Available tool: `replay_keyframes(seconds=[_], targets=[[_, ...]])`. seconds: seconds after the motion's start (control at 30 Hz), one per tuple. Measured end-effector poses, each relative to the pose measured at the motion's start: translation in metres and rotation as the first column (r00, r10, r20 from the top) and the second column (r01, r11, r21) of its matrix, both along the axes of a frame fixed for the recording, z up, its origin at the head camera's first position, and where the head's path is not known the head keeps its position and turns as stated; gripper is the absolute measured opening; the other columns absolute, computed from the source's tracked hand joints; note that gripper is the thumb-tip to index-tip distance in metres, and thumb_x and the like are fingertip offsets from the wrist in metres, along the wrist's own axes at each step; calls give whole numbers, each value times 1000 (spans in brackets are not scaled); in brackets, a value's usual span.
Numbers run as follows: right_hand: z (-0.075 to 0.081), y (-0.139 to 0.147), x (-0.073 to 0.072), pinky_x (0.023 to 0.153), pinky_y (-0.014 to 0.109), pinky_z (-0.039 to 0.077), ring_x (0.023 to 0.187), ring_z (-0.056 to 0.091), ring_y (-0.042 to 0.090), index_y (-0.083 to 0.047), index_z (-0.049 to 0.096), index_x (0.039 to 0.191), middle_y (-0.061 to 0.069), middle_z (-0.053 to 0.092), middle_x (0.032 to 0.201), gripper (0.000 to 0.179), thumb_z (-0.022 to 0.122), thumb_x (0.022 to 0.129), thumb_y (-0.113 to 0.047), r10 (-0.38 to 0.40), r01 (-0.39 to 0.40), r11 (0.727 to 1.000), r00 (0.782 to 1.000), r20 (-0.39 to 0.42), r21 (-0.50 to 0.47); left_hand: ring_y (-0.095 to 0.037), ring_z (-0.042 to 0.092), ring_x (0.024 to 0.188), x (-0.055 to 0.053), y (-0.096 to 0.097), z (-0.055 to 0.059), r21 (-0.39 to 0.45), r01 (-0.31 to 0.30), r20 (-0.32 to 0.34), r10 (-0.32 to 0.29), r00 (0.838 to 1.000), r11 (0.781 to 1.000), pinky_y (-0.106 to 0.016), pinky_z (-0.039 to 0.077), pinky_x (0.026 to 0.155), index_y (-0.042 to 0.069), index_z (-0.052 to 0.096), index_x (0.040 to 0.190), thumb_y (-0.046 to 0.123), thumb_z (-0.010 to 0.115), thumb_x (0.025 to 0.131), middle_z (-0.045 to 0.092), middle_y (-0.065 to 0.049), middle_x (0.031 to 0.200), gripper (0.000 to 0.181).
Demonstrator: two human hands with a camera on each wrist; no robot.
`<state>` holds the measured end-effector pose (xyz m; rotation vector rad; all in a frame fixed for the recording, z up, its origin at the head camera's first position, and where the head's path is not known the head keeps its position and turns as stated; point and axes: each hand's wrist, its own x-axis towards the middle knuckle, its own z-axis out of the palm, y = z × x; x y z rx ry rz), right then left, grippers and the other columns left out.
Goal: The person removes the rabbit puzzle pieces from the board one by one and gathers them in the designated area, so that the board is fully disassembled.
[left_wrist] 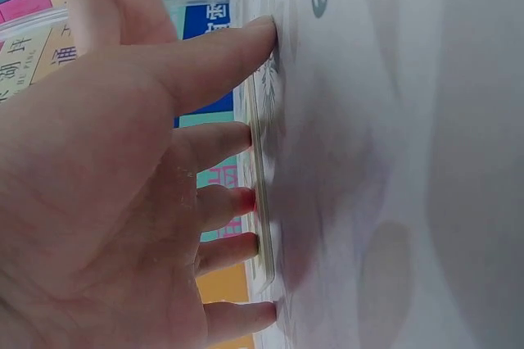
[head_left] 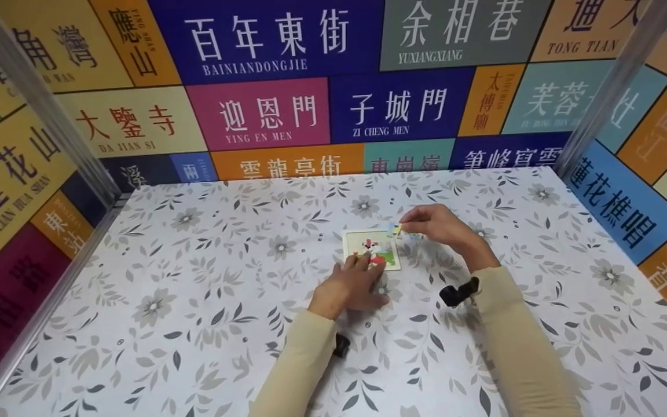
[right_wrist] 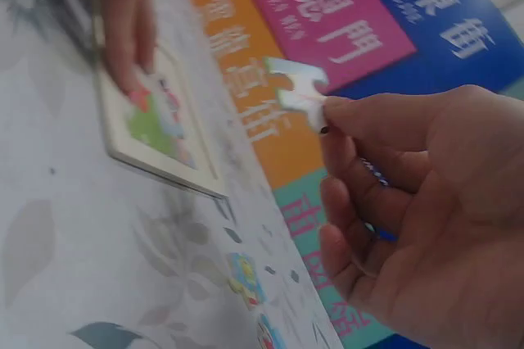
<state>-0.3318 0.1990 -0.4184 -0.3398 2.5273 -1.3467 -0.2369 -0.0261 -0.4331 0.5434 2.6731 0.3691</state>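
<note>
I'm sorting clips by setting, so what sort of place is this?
Possibly a purpose-built recording booth: colorful wall panels printed with Chinese characters enclose three visible sides, silvery posts stand at the corners, and a jigsaw tray lies on the floral-patterned tabletop.

Square cream-rimmed puzzle tray: plain cream border, red, green and white picture
Pale notched flat jigsaw piece: whitish with a faint blue-green tint
Small yellow-and-blue jigsaw piece: yellow, light blue, touches of green
Long beige fabric sleeves: one plain tone
White floral table covering: grey and beige leaves, flowers on white
Rectangular-panelled wall: navy, magenta, orange, teal, yellow patchwork; white, red, black lettering
</note>
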Motion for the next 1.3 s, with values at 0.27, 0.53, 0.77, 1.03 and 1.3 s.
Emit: replay_keyframes(seconds=[0.27, 0.53, 0.77, 1.03, 1.3], targets=[[-5, 25, 2, 82, 32, 52, 92, 62, 15, -1, 66, 121, 2, 70, 105, 33, 66, 98, -24, -41, 40, 999, 996, 78, 11, -30, 10, 158, -1, 2, -2, -4, -7, 8, 7, 1000, 1000, -54, 13, 127, 28, 26, 160, 47, 59, 97, 15, -6, 170, 73], [-16, 33, 1, 80, 27, 54, 83, 66, 9, 4, 66, 118, 2, 71, 97, 28, 66, 97, -15, -80, 73, 995, 991, 105, 75, -29, 9, 158, -1, 5, -3, -4, -13, 19, 13, 1000, 1000, -52, 11, 128, 30, 26, 160, 48, 59, 97, 13, -5, 171, 74], [-21, 33, -2, 71, 22, 49, 75, 61, 5, 7, 69, 114, -6, 69, 83, 30, 70, 94, -15, -89, 79, 989, 993, 81, 126, -30, 9, 158, -1, 2, -3, 8, -13, 25, 13, 1000, 1000, -53, 11, 127, 28, 25, 160, 47, 59, 97, 13, -5, 171, 74], [-22, 31, 1, 66, 22, 47, 71, 58, 6, 5, 71, 111, -5, 69, 78, 28, 71, 92, -14, -118, 109, 978, 992, 40, 175, -30, 10, 158, -1, 1, -3, -14, -7, 10, 7, 1000, 1000, -53, 12, 127, 29, 25, 160, 48, 58, 97, 13, -5, 171, 74], [-22, 31, 4, 69, 23, 46, 78, 56, 12, -1, 72, 107, 8, 71, 100, 26, 77, 86, -16, -134, 117, 964, 990, 53, 241, -31, 12, 157, -1, 2, -3, -15, 0, 5, 0, 1000, 1000, -55, 13, 127, 28, 25, 160, 47, 59, 97, 14, -6, 170, 74]])
